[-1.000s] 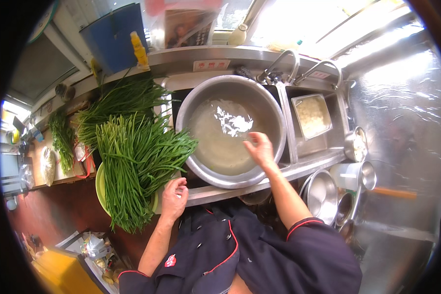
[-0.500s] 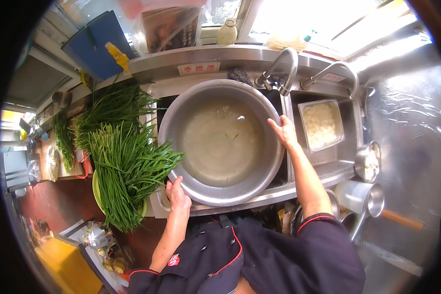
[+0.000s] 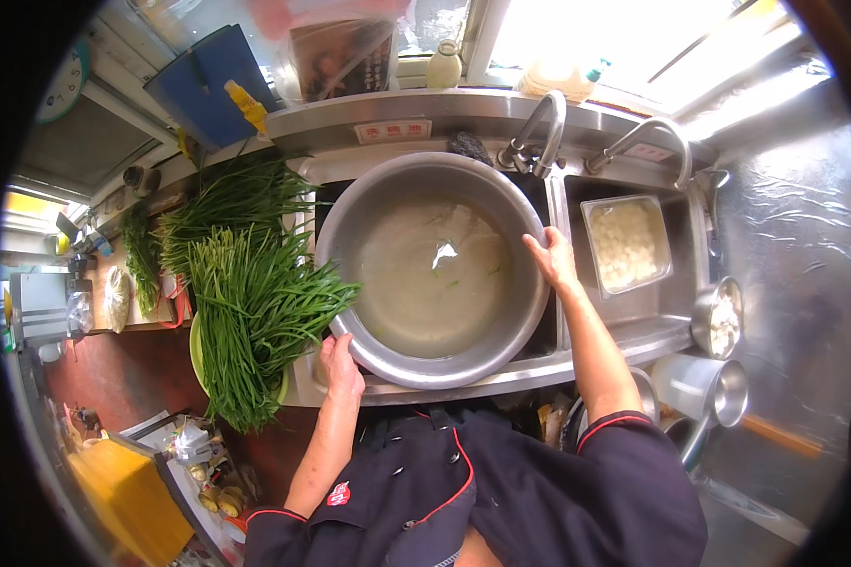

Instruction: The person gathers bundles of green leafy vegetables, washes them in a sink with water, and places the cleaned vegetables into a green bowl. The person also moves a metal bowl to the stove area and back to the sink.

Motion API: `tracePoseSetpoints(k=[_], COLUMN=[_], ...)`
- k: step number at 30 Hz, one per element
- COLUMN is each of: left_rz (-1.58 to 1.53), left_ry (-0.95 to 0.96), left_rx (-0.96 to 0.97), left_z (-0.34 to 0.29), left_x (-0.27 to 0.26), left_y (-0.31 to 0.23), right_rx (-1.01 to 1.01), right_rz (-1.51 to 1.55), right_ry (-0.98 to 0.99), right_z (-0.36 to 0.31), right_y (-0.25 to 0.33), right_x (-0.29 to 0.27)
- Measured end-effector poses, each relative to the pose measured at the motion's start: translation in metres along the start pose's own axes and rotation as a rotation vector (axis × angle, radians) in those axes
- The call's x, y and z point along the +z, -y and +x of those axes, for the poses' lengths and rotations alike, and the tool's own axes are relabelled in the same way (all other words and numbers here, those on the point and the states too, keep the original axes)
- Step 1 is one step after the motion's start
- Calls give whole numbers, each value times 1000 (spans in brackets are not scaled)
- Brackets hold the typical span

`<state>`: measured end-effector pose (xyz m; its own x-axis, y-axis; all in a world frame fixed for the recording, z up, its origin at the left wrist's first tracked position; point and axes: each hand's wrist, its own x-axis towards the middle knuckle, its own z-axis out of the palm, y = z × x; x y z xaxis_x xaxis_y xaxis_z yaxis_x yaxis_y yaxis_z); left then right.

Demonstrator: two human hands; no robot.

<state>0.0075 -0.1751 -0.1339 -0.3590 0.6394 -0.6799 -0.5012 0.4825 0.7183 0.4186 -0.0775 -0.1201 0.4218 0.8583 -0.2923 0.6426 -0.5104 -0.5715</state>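
A wide grey metal basin [image 3: 432, 374] of cloudy water [image 3: 416, 293] rests over the left sink bowl, and a few green bits float in it. At its near left rim is my left hand [image 3: 341, 369], fingers closed round the edge and partly hidden beneath it. My right hand [image 3: 553, 262] grips the right rim, thumb on top and the other fingers mostly hidden. Beside my left hand lies a big heap of long green Chinese chives [image 3: 255, 321], some tips reaching the basin's rim. More chives [image 3: 232, 208] are piled behind it.
Two curved faucets stand behind the sink, one [image 3: 548, 123] near the basin's far rim. A clear tub of pale cubes [image 3: 626, 244] sits in the right sink bowl [image 3: 648, 317]. Metal pots [image 3: 728, 392] are at the right. A yellow-green tub [image 3: 197, 354] is under the chives.
The whole view has shifted slightly to the right. The water's bright reflection has grown and the floating bits have drifted. Both hands keep their hold on the basin's rim.
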Motion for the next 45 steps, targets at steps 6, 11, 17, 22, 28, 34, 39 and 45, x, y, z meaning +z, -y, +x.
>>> tracePoseSetpoints(k=[6,11,17,22,28,34,39,45], left_rz=[34,159,264,306,311,316,305,334], left_ry=[54,127,230,348,439,511,526,576], left_rx=[-74,-145,-59,-1,18,-15,-49,-70], left_z=[-2,3,-4,-13,-5,-3,0,2], left_x=[-13,-38,-70,-76,-73,-61,-51,-44], left_y=[-7,-5,-9,-31,-44,-46,-47,-49], right_rx=[11,-20,-100,-67,-76,-18,12,77], right_rz=[3,8,32,25,118,211,189,271], right_ry=[-204,-363,-472,-487,-456,-405,-420,-376], right_z=[-32,-72,-131,-174,-212,-241,-260,-278], right_y=[-8,-23,-22,-14,-7,-8,-9,-9], right_x=[6,3,17,34,51,59,60,67])
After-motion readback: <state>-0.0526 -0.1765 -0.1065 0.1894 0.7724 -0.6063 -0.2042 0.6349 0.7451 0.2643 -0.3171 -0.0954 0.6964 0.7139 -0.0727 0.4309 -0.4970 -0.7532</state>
